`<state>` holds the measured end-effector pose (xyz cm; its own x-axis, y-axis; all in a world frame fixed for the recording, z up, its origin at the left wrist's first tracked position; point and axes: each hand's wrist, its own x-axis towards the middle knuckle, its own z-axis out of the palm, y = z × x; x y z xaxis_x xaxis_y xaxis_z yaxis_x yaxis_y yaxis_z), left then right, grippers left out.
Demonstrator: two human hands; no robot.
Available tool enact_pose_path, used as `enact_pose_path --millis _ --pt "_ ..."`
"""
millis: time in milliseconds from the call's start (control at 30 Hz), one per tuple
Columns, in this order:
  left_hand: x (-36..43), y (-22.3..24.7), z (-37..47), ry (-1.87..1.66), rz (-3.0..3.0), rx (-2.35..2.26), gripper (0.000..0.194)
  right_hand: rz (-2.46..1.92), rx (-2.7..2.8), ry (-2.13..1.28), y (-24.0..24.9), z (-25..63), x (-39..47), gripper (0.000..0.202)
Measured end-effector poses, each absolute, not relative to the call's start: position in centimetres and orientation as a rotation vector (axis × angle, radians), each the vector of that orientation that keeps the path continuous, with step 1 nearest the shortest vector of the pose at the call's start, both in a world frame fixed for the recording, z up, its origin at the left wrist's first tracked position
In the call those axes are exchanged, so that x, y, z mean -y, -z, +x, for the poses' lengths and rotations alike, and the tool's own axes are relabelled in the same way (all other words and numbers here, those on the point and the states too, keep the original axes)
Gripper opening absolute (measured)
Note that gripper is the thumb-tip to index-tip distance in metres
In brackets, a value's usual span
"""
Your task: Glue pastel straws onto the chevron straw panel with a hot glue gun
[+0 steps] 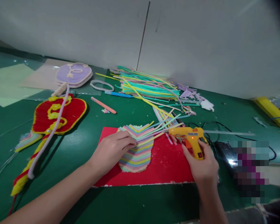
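My right hand (203, 165) grips a yellow hot glue gun (189, 133), its red light lit and a clear glue stick (228, 133) jutting from its back. The nozzle points left at loose pipe-cleaner ends. Beneath it, a striped pipe-cleaner piece (136, 158) in pastel chevrons lies on a red board (172, 168). My left hand (114, 149) presses on the left side of this piece, fingers closed together and bent; the fingertips are partly hidden. Several long pastel strands (163, 123) fan out from its upper right edge.
Behind the board lies a pile of pipe cleaners (149, 85). An orange pen (104, 105) and a blue pen (119, 94) are nearby. At left are a red fan (60, 115) and a purple fan (73, 74). A black cable (226, 127) and a phone (226, 155) lie at right.
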<state>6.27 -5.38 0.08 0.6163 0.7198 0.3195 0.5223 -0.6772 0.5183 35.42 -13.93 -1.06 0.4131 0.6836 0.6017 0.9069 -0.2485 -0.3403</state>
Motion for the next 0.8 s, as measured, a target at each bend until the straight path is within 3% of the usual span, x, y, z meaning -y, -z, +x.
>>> enact_pose_path --millis 167,267,600,800 --pt "5.4 -0.3 6.4 -0.733 2.470 -0.972 0.022 -2.205 1.149 0.204 -1.8 37.7 12.4 0.062" --pt "5.4 -0.2 6.4 -0.720 2.468 -0.969 0.021 -2.237 1.159 0.235 -3.0 39.9 10.3 0.062" --pt "5.3 -0.4 6.6 -0.642 2.434 -1.053 0.018 -2.351 1.439 0.337 -0.9 42.9 7.5 0.061" --pt "5.2 -0.1 6.7 -0.609 2.429 -1.068 0.016 -1.956 1.816 0.574 -4.2 36.6 8.3 0.026"
